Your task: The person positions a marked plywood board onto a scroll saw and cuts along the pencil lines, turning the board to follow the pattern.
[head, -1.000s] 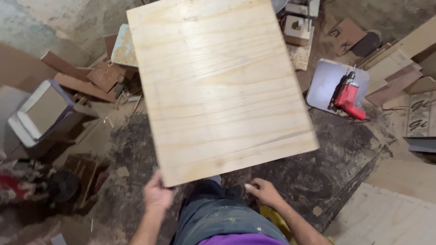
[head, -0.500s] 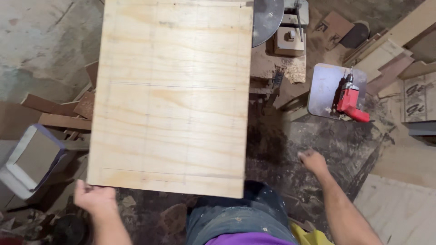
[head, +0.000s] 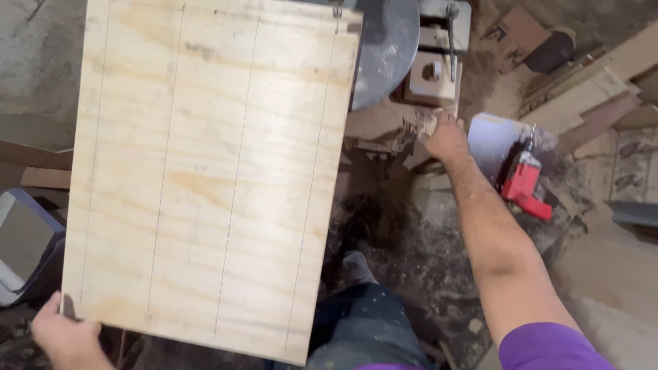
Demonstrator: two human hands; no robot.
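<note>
— In the head view, what does the person hold?

— The left hand (head: 65, 336), at the lower left of the frame, grips the near left corner of a large plywood board (head: 205, 171). The board fills the left and centre of the frame, pale, with thin pencil lines running along its length.

— And the other hand?

— The right hand (head: 445, 137) is stretched out to the upper centre-right, well apart from the board, its fingers resting on the edge of a dusty wooden block (head: 391, 123); whether it clenches the block cannot be told.

— What lies around it?

— A grey metal disc (head: 384, 48) sits just beside the board's far right corner. A red power tool (head: 524, 188) lies on a pale sheet (head: 493, 137) to the right of the arm. The person's jeans-clad leg (head: 363, 329) shows at the bottom centre — sawdust and wood offcuts cover the floor.
</note>
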